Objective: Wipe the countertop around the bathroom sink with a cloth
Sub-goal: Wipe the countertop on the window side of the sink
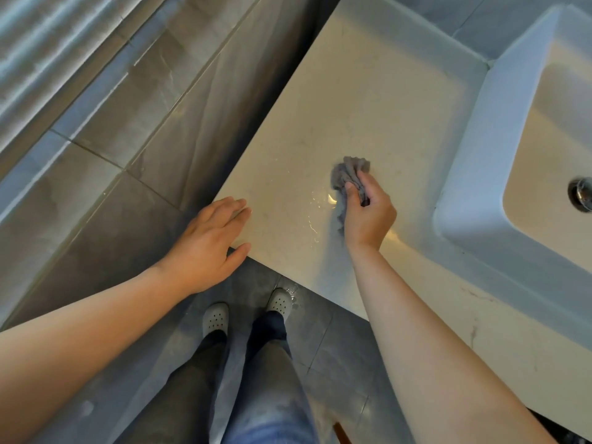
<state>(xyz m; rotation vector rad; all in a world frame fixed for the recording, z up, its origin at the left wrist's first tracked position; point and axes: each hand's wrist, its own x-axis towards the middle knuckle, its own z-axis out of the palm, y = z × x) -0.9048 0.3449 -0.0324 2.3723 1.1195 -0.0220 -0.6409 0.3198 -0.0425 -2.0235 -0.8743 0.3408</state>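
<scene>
Fingers of the right hand [366,216] curl round a crumpled grey cloth [350,176], pressing it onto the pale countertop [368,107] left of the white sink [480,149], beside wet streaks. Relaxed and holding nothing, the left hand [208,241] rests at the countertop's corner.

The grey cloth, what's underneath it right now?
The cloth lies bunched on the beige countertop, gripped by the right hand. Wet streaks glint on the stone beside it. The patch directly beneath is covered by cloth and hand, so wet or dry can't be told.
</scene>
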